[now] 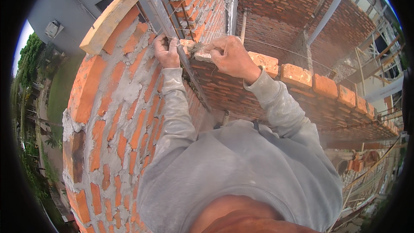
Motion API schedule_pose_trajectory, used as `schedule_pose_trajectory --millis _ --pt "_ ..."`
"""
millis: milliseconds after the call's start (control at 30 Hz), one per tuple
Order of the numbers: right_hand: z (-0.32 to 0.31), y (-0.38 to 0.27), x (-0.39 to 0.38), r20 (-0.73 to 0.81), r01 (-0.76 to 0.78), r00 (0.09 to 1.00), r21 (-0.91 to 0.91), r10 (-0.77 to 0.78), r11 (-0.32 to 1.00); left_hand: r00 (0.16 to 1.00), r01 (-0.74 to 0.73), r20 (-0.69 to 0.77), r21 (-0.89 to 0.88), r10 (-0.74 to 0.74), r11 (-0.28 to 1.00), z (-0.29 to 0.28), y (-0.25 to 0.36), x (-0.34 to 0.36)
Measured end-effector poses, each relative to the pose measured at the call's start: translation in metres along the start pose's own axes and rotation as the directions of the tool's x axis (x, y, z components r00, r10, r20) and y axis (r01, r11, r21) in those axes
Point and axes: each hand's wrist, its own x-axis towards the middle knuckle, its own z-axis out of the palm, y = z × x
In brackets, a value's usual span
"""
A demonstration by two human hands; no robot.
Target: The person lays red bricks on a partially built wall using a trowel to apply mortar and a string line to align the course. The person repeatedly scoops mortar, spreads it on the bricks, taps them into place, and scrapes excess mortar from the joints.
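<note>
My left hand (pixel 167 52) is at the pale straight post (pixel 156 6) in the wall corner, its fingers bent and the thumb up against the post's edge. Whatever lies between those fingers is too small to name. Over the end of the brick course (pixel 296 75), my right hand (pixel 233 56) is closed, fingertips curled down at a lump of grey mortar (pixel 199 51); what they pinch, if anything, is hidden. A thin string (pixel 276 48) stretches from the post above the bricks toward the right. Both grey sleeves are dusted with dried mortar.
On my left rises a brick wall (pixel 116 116) with rough mortar joints, a curved wooden board (pixel 114 15) at its top. Rusty reinforcing bars (pixel 177 0) stand behind the post. A grey slanting pole (pixel 331 11) and bamboo scaffolding (pixel 379 56) are at the right.
</note>
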Motion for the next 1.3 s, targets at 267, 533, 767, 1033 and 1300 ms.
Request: schedule_pose_trajectory --millis 267,533,767,1033,1300 --pt "-0.023 0.017 0.024 0.056 0.010 0.998 -0.129 -0.003 0.992 0.994 0.025 0.105 -0.069 -0.018 0.997 -0.008 0.003 0.007" --pt "-0.044 0.024 0.054 0.193 0.039 0.981 -0.203 0.001 0.978 0.984 0.102 0.168 -0.308 -0.051 0.946 -0.007 0.016 0.019" --pt "-0.057 0.048 0.094 0.262 0.003 0.964 -0.203 0.051 0.979 0.986 0.104 0.148 -0.197 -0.076 0.975 -0.007 0.014 0.022" --pt "-0.043 0.095 0.162 0.387 0.196 0.921 -0.568 0.049 0.799 0.975 0.156 0.209 -0.399 -0.075 0.903 -0.010 0.009 0.029" --pt "0.029 0.109 0.216 0.272 0.147 0.961 -0.670 0.057 0.728 0.945 0.327 0.179 -0.562 -0.274 0.760 -0.006 0.018 0.031"
